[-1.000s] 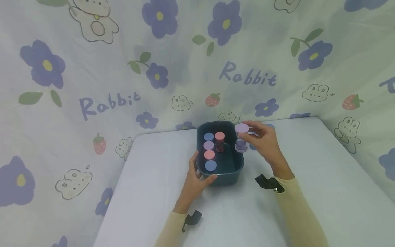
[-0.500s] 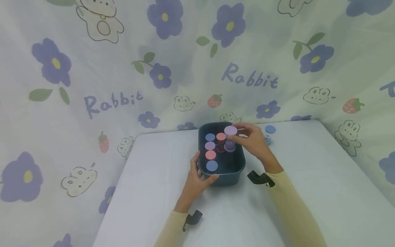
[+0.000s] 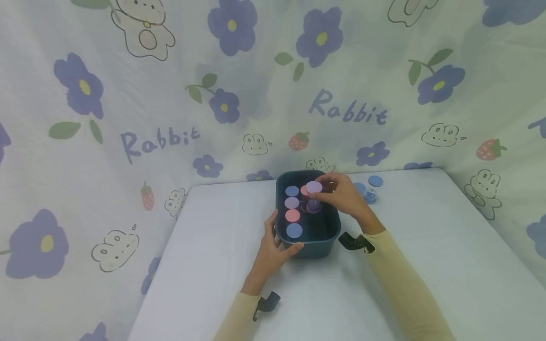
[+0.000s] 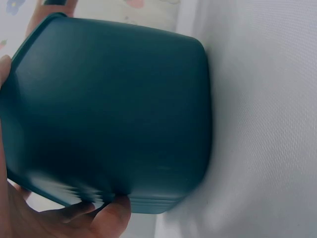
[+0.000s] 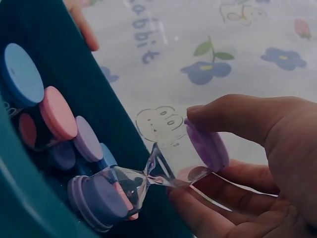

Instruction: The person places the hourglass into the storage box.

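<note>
My right hand (image 3: 346, 195) pinches a purple-capped hourglass (image 3: 313, 187) by its upper end, thumb on one side and fingers on the other. In the right wrist view its clear glass waist and purple sand (image 5: 105, 201) show, the lower end inside the dark teal bin (image 3: 314, 249). My left hand (image 3: 271, 250) grips the bin's near left corner, thumb at the front rim and fingers along the side. A column of capped hourglasses stands along the bin's left side: blue (image 3: 292, 191), purple (image 3: 292, 203), pink (image 3: 292, 215) and blue (image 3: 294, 230). A pink-capped one (image 3: 304, 190) is partly hidden behind the held hourglass.
Blue-capped hourglasses (image 3: 370, 196) stand on the white table (image 3: 213, 246), right of the bin and behind my right hand. A rabbit-and-flower printed cloth (image 3: 264, 85) hangs behind the table's back edge.
My right hand has carried the purple hourglass left from the bin's right rim and lowered it inside, beside the pink one. The blue hourglasses at right have come into fuller view. The left hand keeps its grip.
</note>
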